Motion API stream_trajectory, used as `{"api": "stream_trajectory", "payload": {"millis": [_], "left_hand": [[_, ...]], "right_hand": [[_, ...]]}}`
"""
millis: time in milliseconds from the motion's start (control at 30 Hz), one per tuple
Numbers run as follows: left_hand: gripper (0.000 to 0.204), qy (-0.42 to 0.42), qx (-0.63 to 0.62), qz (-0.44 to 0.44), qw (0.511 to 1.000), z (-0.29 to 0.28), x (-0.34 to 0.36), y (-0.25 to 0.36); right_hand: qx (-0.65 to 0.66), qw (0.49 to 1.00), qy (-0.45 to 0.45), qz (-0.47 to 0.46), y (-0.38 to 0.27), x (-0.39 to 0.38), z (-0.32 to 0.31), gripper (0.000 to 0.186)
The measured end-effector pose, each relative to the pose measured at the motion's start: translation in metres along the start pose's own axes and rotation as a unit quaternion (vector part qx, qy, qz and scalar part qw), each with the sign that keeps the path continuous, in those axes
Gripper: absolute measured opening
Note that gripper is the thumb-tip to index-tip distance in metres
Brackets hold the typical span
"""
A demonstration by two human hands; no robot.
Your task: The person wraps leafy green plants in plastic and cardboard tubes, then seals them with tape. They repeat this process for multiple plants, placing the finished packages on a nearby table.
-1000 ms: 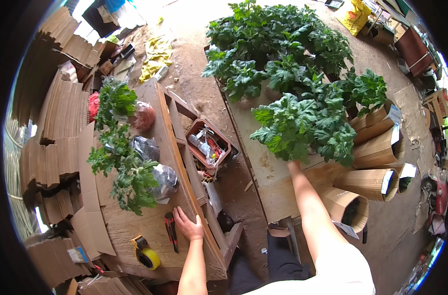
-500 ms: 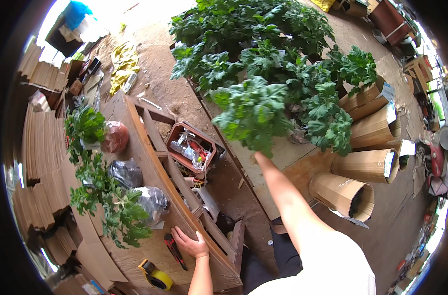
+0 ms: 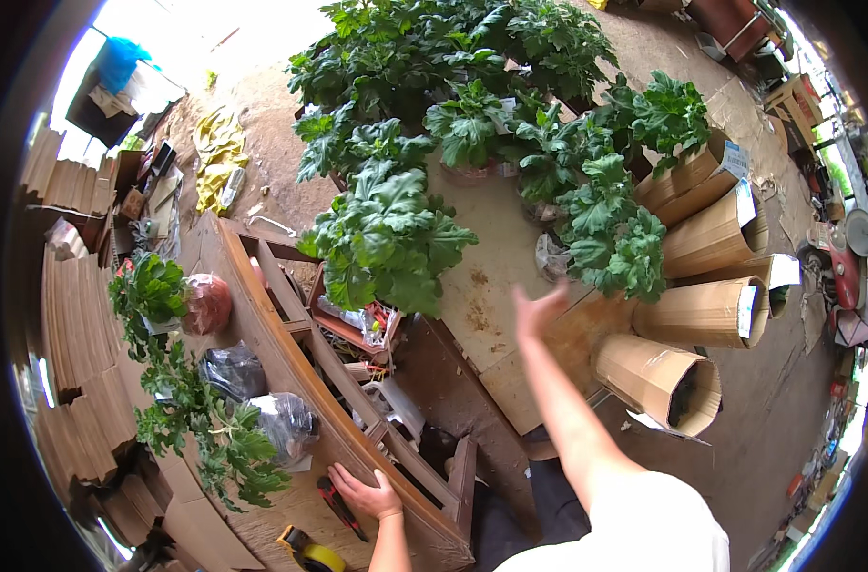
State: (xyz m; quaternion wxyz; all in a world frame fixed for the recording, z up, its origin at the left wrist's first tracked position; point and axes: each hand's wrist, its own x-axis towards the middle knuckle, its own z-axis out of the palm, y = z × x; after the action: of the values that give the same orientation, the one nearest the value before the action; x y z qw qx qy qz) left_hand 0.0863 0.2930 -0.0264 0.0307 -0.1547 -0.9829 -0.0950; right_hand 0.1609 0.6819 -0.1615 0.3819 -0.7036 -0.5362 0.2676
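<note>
My left hand (image 3: 367,492) lies flat on the edge of the wooden bench at lower left, fingers stretched out, beside a red-and-black utility knife (image 3: 341,510). Out over the pale tabletop (image 3: 481,296), my right hand (image 3: 541,310) is open and holds nothing; motion smears it a little. Left of it, a large leafy potted plant (image 3: 386,243) stands near the table's left edge, its pot hidden under the leaves. Close beyond my right hand is a plastic-wrapped pot (image 3: 552,255) beneath another leafy plant (image 3: 605,224).
Several cardboard sleeves (image 3: 658,381) lie along the table's right side. Bagged plants (image 3: 286,424) lie on the bench, near a tape dispenser with yellow tape (image 3: 310,553). A reddish bin (image 3: 343,324) sits between bench and table. Stacked cardboard (image 3: 71,324) fills the far left.
The large plant has shifted left to the table's edge. My right hand, earlier at its base, is now apart from it and visible. My left hand stays on the bench.
</note>
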Motion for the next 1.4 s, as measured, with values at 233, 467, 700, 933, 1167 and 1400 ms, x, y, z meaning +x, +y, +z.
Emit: {"api": "stream_trajectory", "payload": {"millis": [233,467,700,933,1167,1400], "left_hand": [[0.074,-0.013,-0.004,0.016,1.000,0.002,0.003,0.004],[0.073,0.001,0.007,0.025,1.000,0.004,-0.002,-0.002],[0.074,-0.001,0.010,0.031,0.999,0.006,0.000,-0.005],[0.074,-0.004,0.012,0.021,1.000,0.001,-0.004,-0.004],[0.075,-0.007,0.000,0.032,0.999,0.005,-0.003,-0.007],[0.075,-0.009,0.005,0.016,1.000,0.005,-0.005,-0.010]], "right_hand": [[0.051,0.990,-0.113,-0.074,0.066,0.136,-0.022,0.079],[0.094,0.973,-0.204,0.043,0.068,0.121,-0.042,0.069],[0.071,0.975,-0.197,0.078,0.045,0.057,0.006,0.059],[0.092,0.927,-0.331,0.152,0.029,-0.005,0.005,0.051],[0.091,0.995,-0.036,0.012,0.012,0.188,0.034,0.058],[0.246,0.917,-0.308,0.060,-0.016,0.239,0.043,0.061]]}}
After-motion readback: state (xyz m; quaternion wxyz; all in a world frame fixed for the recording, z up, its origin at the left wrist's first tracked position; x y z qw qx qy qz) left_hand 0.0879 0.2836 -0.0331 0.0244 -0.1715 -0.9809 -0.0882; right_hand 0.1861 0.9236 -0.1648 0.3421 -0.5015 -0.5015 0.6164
